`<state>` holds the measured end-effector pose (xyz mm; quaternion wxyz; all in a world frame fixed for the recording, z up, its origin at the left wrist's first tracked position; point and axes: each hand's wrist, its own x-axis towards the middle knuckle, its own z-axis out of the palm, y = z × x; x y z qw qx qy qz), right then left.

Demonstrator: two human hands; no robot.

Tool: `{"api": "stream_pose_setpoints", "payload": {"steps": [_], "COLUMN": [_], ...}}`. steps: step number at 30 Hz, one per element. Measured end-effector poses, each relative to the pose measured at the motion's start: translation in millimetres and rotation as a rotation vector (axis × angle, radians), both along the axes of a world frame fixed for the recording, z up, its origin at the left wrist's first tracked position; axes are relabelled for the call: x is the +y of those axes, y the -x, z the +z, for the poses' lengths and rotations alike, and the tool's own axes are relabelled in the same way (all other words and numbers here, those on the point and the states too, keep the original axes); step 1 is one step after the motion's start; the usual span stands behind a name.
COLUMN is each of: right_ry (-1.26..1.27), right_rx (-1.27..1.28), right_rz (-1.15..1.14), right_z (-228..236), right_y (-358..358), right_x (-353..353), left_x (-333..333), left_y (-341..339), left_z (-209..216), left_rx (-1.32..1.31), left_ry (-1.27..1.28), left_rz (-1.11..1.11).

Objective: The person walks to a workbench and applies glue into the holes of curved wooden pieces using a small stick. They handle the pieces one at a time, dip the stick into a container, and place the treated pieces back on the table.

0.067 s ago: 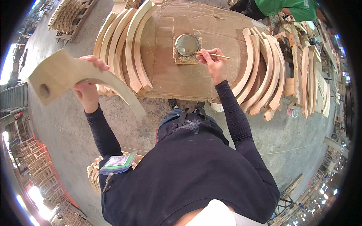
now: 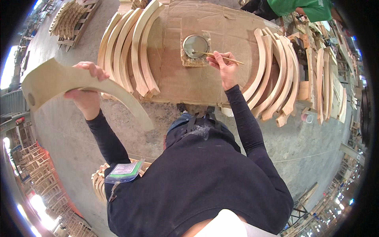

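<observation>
My left hand (image 2: 87, 90) is wrapped round a curved wooden chair leg (image 2: 55, 82), held up off the table's left side. Its broad end, with a dark round hole, points away to the left, and its narrow end curves down toward me. My right hand (image 2: 225, 68) pinches a thin wooden stick (image 2: 221, 57), perhaps a brush handle. The stick's tip reaches into a round container (image 2: 194, 44) of greyish liquid. That container rests on a stained, crusted pad (image 2: 191, 62) on the cardboard-covered table (image 2: 173, 85).
Several curved wooden pieces (image 2: 138, 47) stand in a row on the table's left, and another row (image 2: 282, 71) lines its right. A person in a green shirt (image 2: 318, 10) is at the far right. A loaded pallet (image 2: 73, 23) stands on the floor at far left.
My left hand has turned the wooden leg, so its holed face now shows less, and shifted it slightly left. My right hand has barely moved, with the stick's tip still in the container.
</observation>
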<state>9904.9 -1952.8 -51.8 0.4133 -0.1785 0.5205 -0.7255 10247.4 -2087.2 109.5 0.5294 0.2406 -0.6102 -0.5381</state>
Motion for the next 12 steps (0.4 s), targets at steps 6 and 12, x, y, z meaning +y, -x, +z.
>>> {"api": "stream_pose_setpoints", "payload": {"steps": [6, 12], "right_ry": [0.044, -0.071], "right_rx": [-0.194, -0.245], "right_rz": [-0.021, -0.004], "right_z": [4, -4], "right_y": [2, 19], "right_x": [7, 3], "left_x": [20, 48], "left_y": [4, 31], "left_z": [-7, -49], "left_rx": [-0.141, -0.405], "left_ry": [-0.224, -0.195], "left_rz": [-0.081, -0.177]}}
